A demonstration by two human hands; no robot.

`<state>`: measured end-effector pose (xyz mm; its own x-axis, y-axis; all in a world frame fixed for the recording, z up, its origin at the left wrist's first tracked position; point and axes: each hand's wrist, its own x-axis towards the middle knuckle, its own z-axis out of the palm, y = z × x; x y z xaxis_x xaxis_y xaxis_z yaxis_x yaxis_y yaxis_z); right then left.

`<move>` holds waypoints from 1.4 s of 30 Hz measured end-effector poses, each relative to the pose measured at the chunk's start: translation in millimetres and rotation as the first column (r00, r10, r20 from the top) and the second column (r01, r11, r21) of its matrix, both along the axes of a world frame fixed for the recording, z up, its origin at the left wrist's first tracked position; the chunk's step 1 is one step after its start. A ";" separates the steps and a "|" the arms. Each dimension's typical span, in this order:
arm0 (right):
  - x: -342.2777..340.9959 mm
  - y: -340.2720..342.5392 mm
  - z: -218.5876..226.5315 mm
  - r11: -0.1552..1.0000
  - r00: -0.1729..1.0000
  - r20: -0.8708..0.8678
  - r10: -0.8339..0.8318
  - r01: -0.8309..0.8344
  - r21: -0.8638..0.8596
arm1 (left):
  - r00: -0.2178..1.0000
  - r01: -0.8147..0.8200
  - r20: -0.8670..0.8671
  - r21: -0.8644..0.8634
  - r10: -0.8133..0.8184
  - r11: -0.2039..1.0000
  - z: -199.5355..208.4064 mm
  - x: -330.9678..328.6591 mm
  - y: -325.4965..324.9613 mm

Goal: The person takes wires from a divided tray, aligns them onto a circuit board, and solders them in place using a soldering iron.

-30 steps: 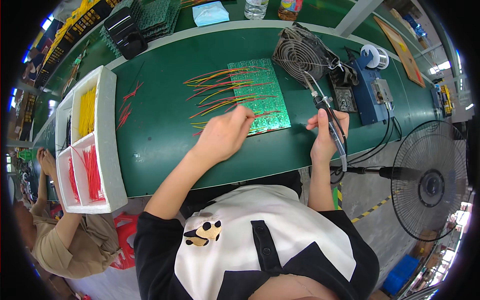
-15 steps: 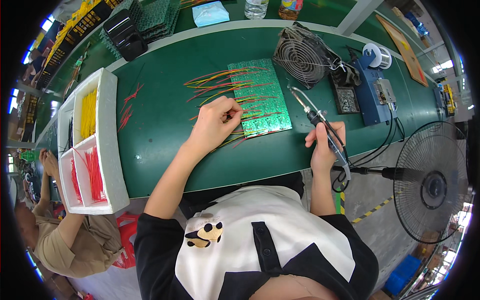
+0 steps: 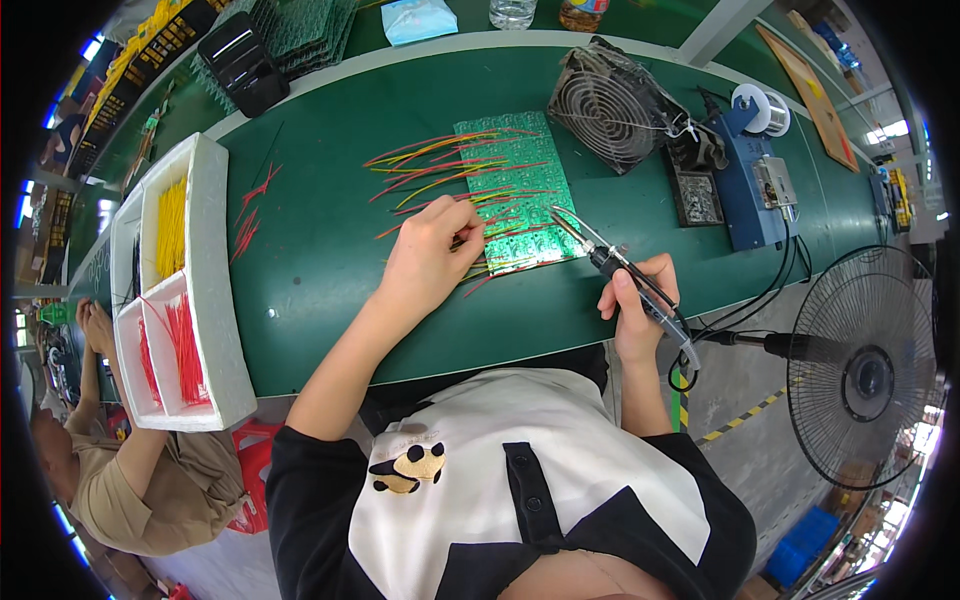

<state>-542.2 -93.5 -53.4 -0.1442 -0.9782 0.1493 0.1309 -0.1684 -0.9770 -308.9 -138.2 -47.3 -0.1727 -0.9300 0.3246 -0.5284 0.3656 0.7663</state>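
A green circuit board panel lies on the green bench, with red and yellow wires sticking out past its left side. My left hand is closed in a pinch at the panel's lower left edge, among the wires. It appears to grip a wire there, though the fingertips partly hide it. My right hand holds a soldering iron like a pen. The iron's tip, with a thin feed tube beside it, points up and left over the panel's right part; whether it touches cannot be told.
At left stands a white foam box with yellow and red wires; loose red wires lie beside it. Behind the panel sits a small fan, then a blue solder feeder with a spool. A floor fan stands right. Another person works at left.
My right hand has brought the soldering iron left, so its tip has gone from beside the panel to over it. The left hand stays pinched at the panel's edge with hardly any shift.
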 end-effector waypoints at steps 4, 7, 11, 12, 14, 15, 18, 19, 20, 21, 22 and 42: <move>1.5 0.8 2.1 0.999 0.999 -0.002 0.036 -0.036 -0.005 | 0.999 0.005 0.051 0.004 -0.005 1.000 2.9 -0.6 1.0; 1.9 1.2 3.7 0.999 0.999 -0.008 0.041 -0.041 0.001 | 0.999 0.010 0.035 0.029 -0.011 1.000 5.9 -0.2 0.9; 1.8 1.7 2.5 0.998 0.998 -0.021 0.059 -0.059 0.001 | 1.000 0.021 0.013 0.001 -0.021 1.000 0.3 0.7 2.6; 1.8 2.6 2.9 0.998 0.998 -0.018 0.059 -0.059 0.008 | 1.000 0.022 0.017 0.005 -0.022 1.000 -0.2 0.1 3.3; 2.3 2.6 3.2 0.998 0.998 -0.014 0.062 -0.061 0.013 | 1.000 0.019 0.021 0.006 -0.020 1.000 -1.3 -0.4 3.2; 2.1 3.1 3.4 0.998 0.998 -0.018 0.061 -0.060 0.015 | 1.000 0.020 0.018 0.002 -0.020 1.000 -1.7 -1.1 3.4; 5.7 1.9 5.3 0.999 0.998 -0.053 0.038 -0.038 0.001 | 1.000 0.014 0.007 -0.009 -0.014 1.000 0.5 -2.4 3.1; 6.9 1.5 5.8 1.000 0.996 -0.083 0.016 -0.017 -0.016 | 1.000 0.009 -0.002 -0.014 -0.009 1.000 1.4 -2.7 3.0; 5.6 1.7 4.8 1.000 0.996 -0.083 0.016 -0.017 -0.015 | 1.000 0.008 -0.002 -0.014 -0.009 1.000 1.6 -2.7 3.1; 3.5 1.7 3.4 1.000 0.998 -0.061 0.031 -0.031 -0.003 | 1.000 0.009 0.013 -0.018 -0.009 1.000 2.0 -2.3 3.1; 2.1 1.8 2.6 0.999 0.998 -0.039 0.045 -0.045 0.009 | 1.000 0.010 0.027 -0.022 -0.010 1.000 2.1 -2.1 3.1; 2.3 1.4 1.4 0.999 0.998 -0.054 0.046 -0.044 0.024 | 0.994 -0.011 0.109 -0.034 0.015 0.999 -4.9 -3.6 3.7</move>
